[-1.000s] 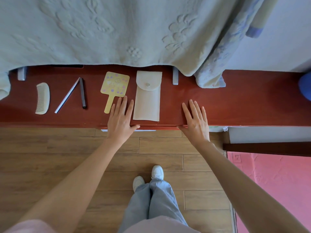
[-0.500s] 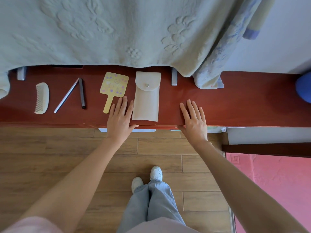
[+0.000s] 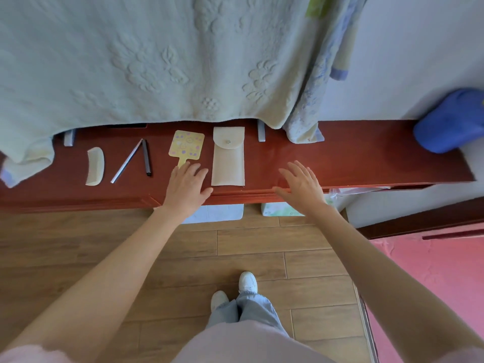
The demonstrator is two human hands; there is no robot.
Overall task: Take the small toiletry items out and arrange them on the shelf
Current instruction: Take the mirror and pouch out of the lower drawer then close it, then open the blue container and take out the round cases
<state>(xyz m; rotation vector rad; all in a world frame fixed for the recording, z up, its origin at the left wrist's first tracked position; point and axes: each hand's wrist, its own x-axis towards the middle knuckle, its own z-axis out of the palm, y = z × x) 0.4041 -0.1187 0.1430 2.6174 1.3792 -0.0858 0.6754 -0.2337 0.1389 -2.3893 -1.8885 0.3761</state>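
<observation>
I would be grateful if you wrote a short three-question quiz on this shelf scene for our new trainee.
1. True or false: the pouch lies with its flap snapped shut.
2. Which item lies furthest to the image left on the shelf? A) hand mirror B) comb C) pouch
3. Fill in: the left hand covers the end of the hand mirror's ____.

Key
1. True: the flap is folded down over the snap.
2. B: the comb, then two slim sticks, then the mirror and pouch.
3. Handle. The right hand is spread open on bare shelf and holds nothing.
</observation>
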